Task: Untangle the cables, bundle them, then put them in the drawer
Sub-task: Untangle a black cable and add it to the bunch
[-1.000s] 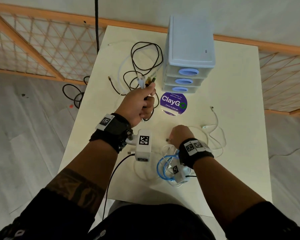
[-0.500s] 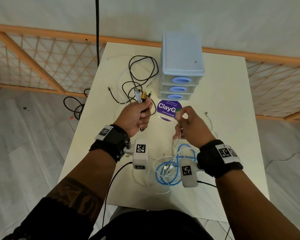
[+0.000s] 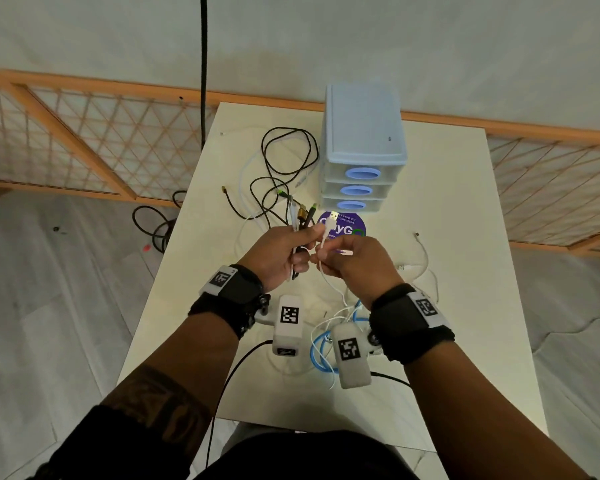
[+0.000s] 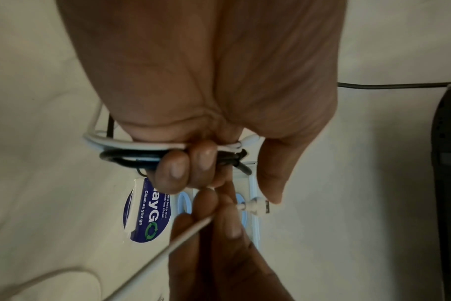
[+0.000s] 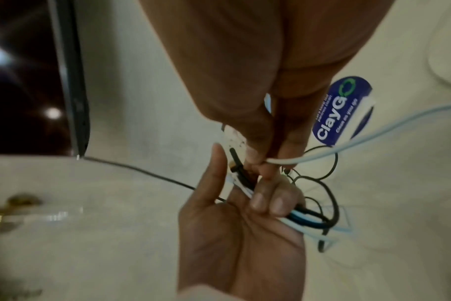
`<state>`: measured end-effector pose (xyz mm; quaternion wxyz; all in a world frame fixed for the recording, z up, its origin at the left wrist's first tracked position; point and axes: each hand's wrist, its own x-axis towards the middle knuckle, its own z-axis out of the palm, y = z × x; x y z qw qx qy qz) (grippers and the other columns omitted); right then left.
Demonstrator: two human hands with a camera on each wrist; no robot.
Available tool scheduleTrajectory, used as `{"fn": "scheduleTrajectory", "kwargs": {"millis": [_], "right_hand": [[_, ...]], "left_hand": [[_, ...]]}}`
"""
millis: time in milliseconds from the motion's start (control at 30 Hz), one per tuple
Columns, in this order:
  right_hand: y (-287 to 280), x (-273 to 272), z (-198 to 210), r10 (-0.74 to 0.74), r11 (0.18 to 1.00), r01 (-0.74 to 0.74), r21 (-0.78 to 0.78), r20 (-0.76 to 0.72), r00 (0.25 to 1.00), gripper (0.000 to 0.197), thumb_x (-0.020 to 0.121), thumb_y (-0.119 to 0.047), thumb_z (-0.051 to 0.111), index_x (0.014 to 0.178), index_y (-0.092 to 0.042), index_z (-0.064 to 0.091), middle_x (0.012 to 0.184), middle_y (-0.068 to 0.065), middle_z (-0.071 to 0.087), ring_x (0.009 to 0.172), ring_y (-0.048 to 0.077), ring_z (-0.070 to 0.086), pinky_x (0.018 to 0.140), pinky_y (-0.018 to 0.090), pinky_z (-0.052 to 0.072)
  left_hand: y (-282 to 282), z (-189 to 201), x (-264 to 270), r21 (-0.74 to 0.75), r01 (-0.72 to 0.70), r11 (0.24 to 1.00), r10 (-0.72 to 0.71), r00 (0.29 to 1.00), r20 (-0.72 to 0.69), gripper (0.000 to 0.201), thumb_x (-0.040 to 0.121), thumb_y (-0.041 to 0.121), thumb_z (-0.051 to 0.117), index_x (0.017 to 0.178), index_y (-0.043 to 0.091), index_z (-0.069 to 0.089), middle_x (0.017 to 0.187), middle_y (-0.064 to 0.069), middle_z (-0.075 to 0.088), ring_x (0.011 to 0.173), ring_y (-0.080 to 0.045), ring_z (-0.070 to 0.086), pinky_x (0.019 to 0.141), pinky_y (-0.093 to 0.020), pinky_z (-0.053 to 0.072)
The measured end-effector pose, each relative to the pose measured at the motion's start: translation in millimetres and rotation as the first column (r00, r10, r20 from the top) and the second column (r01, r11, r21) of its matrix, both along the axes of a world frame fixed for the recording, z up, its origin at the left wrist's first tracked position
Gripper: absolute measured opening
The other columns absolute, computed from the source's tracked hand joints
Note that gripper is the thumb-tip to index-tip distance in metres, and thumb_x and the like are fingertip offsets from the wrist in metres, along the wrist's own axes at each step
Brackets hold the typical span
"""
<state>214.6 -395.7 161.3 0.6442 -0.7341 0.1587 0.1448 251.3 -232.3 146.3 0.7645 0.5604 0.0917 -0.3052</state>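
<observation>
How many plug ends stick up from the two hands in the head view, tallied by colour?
White: 2, a white plug in the left hand grip and a white USB plug pinched by the right hand
Gold: 1, a gold plug, left hand
Black with a green tip: 1, a black plug, left hand
Total: 4

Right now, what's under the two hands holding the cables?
Under the left hand and right hand lies the table with a purple ClayGo sticker, partly covered. Its remaining text is hidden.

Glossy plastic drawer unit point(image 3: 362, 133) on matt table point(image 3: 465, 306); wooden lattice point(image 3: 84, 140).
</observation>
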Motion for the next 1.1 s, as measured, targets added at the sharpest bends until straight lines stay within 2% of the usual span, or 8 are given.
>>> {"fn": "scheduleTrajectory", "kwargs": {"millis": [267,400,500,633,833,967,1033,1100], "right_hand": [[8.0,6.9,-5.6,0.002,0.971,0.021,-0.238,0.098,0.995,0.023,0.087,-0.01,0.069,0.068,-0.023,0.072,0.07,-0.002,0.076,0.071,0.016,0.075,0.081,0.035,0.061],[13.2,2.8,-9.2,0.021,0.981,-0.009,-0.195,0.06,0.998,0.02,0.087,-0.026,0.078,0.088,-0.015,0.061,0.075,0.003,0.072,0.064,0.015,0.065,0.067,0.026,0.05],[9.8,-1.2,-24.2,0.197,0.939,-0.198,-0.28,-0.032,0.98,0.009,0.094,-0.019,0.066,0.094,-0.015,0.058,0.09,0.004,0.073,0.076,0.02,0.068,0.077,0.034,0.053],[0.6,-10.3,-31.9,0.336,0.918,-0.344,-0.197,-0.075,0.939,0.031,0.099,-0.002,0.043,0.086,-0.006,0.071,0.081,0.01,0.076,0.07,0.013,0.072,0.076,0.029,0.053],[4.5,-8.5,-19.2,0.355,0.929,-0.357,-0.098,-0.037,0.934,0.029,0.106,-0.018,0.043,0.091,-0.007,0.065,0.066,0.012,0.069,0.052,0.02,0.066,0.059,0.029,0.049],[7.1,-15.4,-12.5,0.377,0.925,-0.38,-0.021,-0.084,0.922,0.043,0.107,-0.035,0.044,0.083,-0.003,0.061,0.058,0.006,0.064,0.046,0.02,0.06,0.049,0.02,0.046],[6.2,-19.9,-14.9,0.377,0.926,-0.376,0.038,-0.089,0.922,0.043,0.107,-0.036,0.044,0.079,-0.007,0.056,0.06,0.011,0.063,0.046,0.021,0.057,0.049,0.018,0.045],[2.5,-20.9,-18.5,0.362,0.93,-0.351,0.106,-0.103,0.927,0.043,0.106,-0.038,0.047,0.077,-0.006,0.054,0.06,0.016,0.059,0.046,0.024,0.054,0.049,0.021,0.045]], "left_hand": [[-4.0,0.1,0.7,0.091,0.026,0.996,-0.032,0.997,0.065,0.019,0.102,0.014,0.064,0.086,0.017,0.057,0.066,0.004,0.057,0.051,-0.008,0.034,0.052,-0.022,0.031],[-6.2,0.6,2.1,0.157,-0.029,0.987,0.01,0.992,0.122,0.017,0.107,0.017,0.057,0.092,0.011,0.06,0.07,0.0,0.055,0.048,-0.006,0.04,0.051,-0.022,0.032],[-6.2,1.7,4.8,0.156,-0.034,0.987,0.004,0.983,0.185,0.021,0.109,0.02,0.052,0.09,0.011,0.058,0.08,-0.001,0.057,0.05,-0.009,0.033,0.05,-0.022,0.03],[-6.7,5.3,8.4,0.14,-0.033,0.99,0.008,0.984,0.18,0.023,0.11,0.025,0.051,0.093,0.011,0.058,0.08,-0.006,0.063,0.051,-0.01,0.031,0.051,-0.023,0.029],[-6.2,1.1,9.9,0.206,-0.016,0.978,-0.018,0.987,0.161,0.043,0.11,0.043,0.046,0.079,0.016,0.055,0.065,-0.002,0.058,0.054,-0.017,0.037,0.056,-0.029,0.032],[-11.5,5.7,14.9,0.08,-0.167,0.983,0.157,0.98,0.124,0.043,0.111,0.04,0.043,0.076,0.016,0.048,0.055,0.002,0.036,0.059,-0.02,0.045,0.065,-0.032,0.041],[-12.2,11.4,17.2,-0.006,-0.235,0.972,0.235,0.971,0.032,0.042,0.111,0.04,0.043,0.077,0.016,0.048,0.054,0.002,0.032,0.056,-0.02,0.05,0.06,-0.03,0.048],[-9.3,15.9,18.8,-0.054,-0.256,0.965,0.256,0.967,0.0,0.042,0.11,0.043,0.044,0.078,0.017,0.047,0.055,0.004,0.03,0.047,-0.014,0.038,0.048,-0.025,0.037]]}}
